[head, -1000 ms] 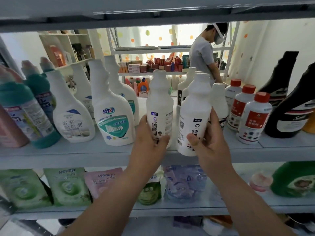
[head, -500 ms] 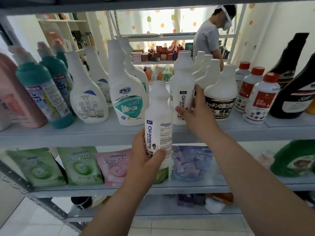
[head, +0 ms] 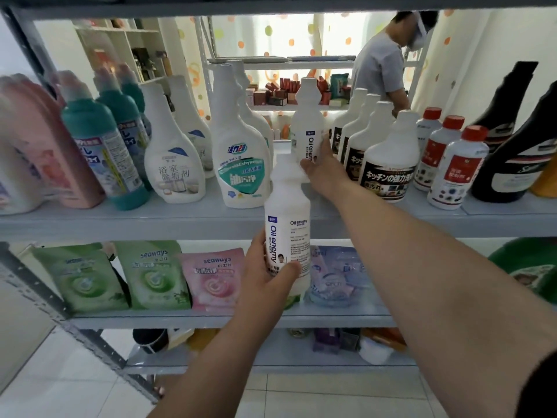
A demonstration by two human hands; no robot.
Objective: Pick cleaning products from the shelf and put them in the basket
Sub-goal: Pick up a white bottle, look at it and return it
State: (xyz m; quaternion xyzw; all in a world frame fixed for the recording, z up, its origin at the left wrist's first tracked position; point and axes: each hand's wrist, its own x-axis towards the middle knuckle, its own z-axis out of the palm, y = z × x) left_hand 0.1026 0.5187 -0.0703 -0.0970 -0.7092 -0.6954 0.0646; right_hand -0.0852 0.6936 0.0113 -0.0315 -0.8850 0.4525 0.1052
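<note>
A grey metal shelf (head: 211,218) stocked with cleaners fills the view. Nearest, at 6 o'clock, the left hand (head: 268,273) curls round a white plastic "Oil enemy" bottle (head: 287,224), held in front of the shelf edge. Beyond it, at 12 o'clock, the right hand (head: 324,167) grips a second identical white bottle (head: 307,125) over the shelf board. No basket shows, so both bottles probably have yet to go in.

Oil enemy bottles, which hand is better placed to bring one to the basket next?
Likely left. The left hand grips the near bottle clear of the shelf, low and close; the right hand holds the far bottle back among other bottles.
</note>
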